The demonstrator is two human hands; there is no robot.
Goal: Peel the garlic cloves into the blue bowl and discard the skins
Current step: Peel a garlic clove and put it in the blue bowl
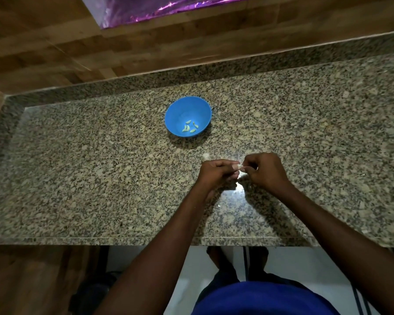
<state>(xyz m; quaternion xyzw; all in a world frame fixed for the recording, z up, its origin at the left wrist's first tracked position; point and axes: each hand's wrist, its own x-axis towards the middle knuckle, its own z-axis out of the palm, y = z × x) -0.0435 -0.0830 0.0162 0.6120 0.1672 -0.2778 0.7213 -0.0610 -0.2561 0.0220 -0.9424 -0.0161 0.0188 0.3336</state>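
Observation:
A blue bowl (188, 115) stands on the granite counter and holds several peeled garlic cloves (190, 127). Nearer to me, my left hand (216, 172) and my right hand (264, 170) meet over the counter. Between their fingertips they pinch a small pale garlic clove (240, 167), mostly hidden by the fingers. A pale garlic piece (205, 157) lies on the counter just beyond my left hand. A small bit of skin (219, 205) lies on the counter below the hands.
The speckled granite counter (100, 167) runs wide to both sides, with its front edge near my body. A wooden wall rises behind its raised back lip. A purple shiny surface (159, 7) sits at the top.

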